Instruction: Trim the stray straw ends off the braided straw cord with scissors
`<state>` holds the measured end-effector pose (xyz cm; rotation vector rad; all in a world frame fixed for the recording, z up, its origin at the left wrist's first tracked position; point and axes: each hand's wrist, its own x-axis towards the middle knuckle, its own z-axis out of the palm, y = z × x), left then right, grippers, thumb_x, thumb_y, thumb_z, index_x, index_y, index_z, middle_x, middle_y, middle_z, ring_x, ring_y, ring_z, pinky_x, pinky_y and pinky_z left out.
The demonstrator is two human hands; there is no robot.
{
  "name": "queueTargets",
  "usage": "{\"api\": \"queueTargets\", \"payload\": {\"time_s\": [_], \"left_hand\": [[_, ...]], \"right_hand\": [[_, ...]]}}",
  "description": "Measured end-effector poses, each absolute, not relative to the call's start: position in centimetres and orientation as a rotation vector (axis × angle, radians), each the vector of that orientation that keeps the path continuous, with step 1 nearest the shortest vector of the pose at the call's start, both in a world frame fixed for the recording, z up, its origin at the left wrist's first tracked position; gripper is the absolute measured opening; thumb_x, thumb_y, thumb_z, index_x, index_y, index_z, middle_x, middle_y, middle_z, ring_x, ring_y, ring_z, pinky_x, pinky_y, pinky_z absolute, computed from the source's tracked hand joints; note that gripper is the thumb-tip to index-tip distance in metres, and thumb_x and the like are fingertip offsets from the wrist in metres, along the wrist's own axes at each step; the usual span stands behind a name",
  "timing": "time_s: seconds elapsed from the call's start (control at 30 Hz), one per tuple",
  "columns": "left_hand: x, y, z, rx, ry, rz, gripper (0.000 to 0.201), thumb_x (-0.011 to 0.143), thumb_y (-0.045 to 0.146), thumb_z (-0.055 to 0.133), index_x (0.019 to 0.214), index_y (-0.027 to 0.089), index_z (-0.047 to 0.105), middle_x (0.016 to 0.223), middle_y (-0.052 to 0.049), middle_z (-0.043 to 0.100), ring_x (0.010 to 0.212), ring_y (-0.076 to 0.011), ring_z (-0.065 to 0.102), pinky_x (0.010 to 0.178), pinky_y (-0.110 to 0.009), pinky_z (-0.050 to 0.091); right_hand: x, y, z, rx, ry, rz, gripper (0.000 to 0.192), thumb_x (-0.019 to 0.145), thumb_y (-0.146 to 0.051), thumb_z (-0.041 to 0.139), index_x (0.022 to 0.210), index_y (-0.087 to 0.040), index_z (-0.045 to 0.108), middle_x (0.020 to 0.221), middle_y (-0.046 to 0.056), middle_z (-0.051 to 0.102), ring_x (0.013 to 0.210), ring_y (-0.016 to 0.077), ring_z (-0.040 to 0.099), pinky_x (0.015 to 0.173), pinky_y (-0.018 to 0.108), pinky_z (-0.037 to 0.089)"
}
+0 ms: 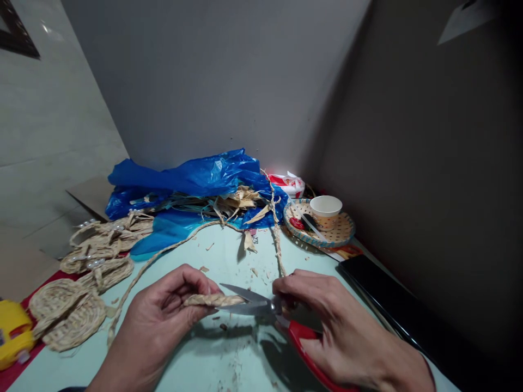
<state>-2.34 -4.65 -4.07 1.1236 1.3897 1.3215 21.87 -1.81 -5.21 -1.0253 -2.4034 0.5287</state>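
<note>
My left hand [175, 305] pinches a braided straw cord [214, 300] between thumb and fingers, with its short end pointing right. In my right hand [335, 321] are red-handled scissors [267, 308], fingers wrapped round the grips. The blades are parted, and the cord's end lies between them. Another length of braided cord [275, 234] runs from the back of the table down to my right hand; whether my fingers hold it I cannot tell. One more stretch of cord [163, 250] curves along the table's left side toward my left forearm.
Several woven straw slippers [73, 310] with beads lie at left, near a yellow tool [14, 332]. Dry straw [241, 201] pokes from a blue plastic bag [188, 174] at the back. A woven tray [341, 231] bears a paper cup [326, 209]. Straw scraps dot the pale table [220, 348].
</note>
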Motion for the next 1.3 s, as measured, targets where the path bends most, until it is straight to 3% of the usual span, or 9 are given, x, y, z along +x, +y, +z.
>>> {"api": "queueTargets", "payload": {"time_s": [0.37, 0.5, 0.6, 0.87, 1.07, 1.3], "left_hand": [[-2.7, -5.3, -4.5, 1.202, 1.422, 1.262, 0.02, 0.069, 0.047, 0.083, 0.074, 0.03, 0.074, 0.08, 0.002, 0.076, 0.08, -0.0195, 0.07, 0.07, -0.02, 0.053], [-3.2, -5.3, -4.6, 1.179, 1.34, 1.208, 0.022, 0.079, 0.052, 0.075, 0.081, 0.031, 0.075, 0.086, 0.001, 0.076, 0.084, -0.0194, 0.067, 0.072, -0.02, 0.05], [-3.5, -5.1, -4.8, 1.127, 1.304, 1.148, 0.024, 0.08, 0.053, 0.076, 0.087, 0.03, 0.075, 0.089, 0.0, 0.077, 0.089, -0.0211, 0.066, 0.075, -0.022, 0.05], [-3.3, -4.9, -4.9, 0.993, 1.314, 1.115, 0.03, 0.07, 0.05, 0.085, 0.083, 0.026, 0.075, 0.08, -0.001, 0.075, 0.077, -0.0189, 0.064, 0.068, -0.022, 0.05], [-3.3, -4.8, -5.3, 0.854, 1.211, 1.075, 0.025, 0.072, 0.042, 0.086, 0.084, 0.023, 0.075, 0.08, -0.001, 0.075, 0.074, -0.0162, 0.064, 0.065, -0.02, 0.05], [-3.4, -4.8, -5.1, 0.778, 1.178, 1.094, 0.019, 0.076, 0.036, 0.083, 0.088, 0.023, 0.074, 0.079, -0.002, 0.075, 0.071, -0.0185, 0.068, 0.066, -0.027, 0.055]], "right_hand": [[22.1, -1.9, -5.4, -0.978, -2.405, 0.427, 0.022, 0.07, -0.012, 0.054, 0.089, -0.02, 0.062, 0.075, 0.004, 0.064, 0.064, 0.0176, 0.055, 0.06, 0.027, 0.039], [22.1, -1.9, -5.3, -0.987, -2.398, 0.45, 0.025, 0.068, -0.01, 0.053, 0.089, -0.019, 0.063, 0.075, 0.005, 0.065, 0.065, 0.0178, 0.057, 0.061, 0.028, 0.04], [22.1, -1.9, -5.2, -0.994, -2.399, 0.472, 0.026, 0.068, -0.01, 0.053, 0.09, -0.018, 0.064, 0.075, 0.004, 0.065, 0.064, 0.0174, 0.056, 0.06, 0.028, 0.04], [21.8, -2.2, -5.3, -0.928, -2.452, 0.237, 0.018, 0.082, -0.012, 0.051, 0.094, -0.017, 0.063, 0.076, 0.004, 0.064, 0.063, 0.0173, 0.053, 0.06, 0.029, 0.039], [21.7, -2.5, -5.7, -0.851, -2.464, -0.009, 0.011, 0.088, -0.008, 0.051, 0.09, -0.018, 0.054, 0.073, -0.001, 0.058, 0.062, 0.0141, 0.046, 0.057, 0.029, 0.033], [21.7, -2.7, -5.6, -0.858, -2.487, -0.156, 0.012, 0.091, -0.006, 0.05, 0.095, -0.018, 0.051, 0.072, -0.001, 0.056, 0.06, 0.0142, 0.045, 0.054, 0.03, 0.028]]}}
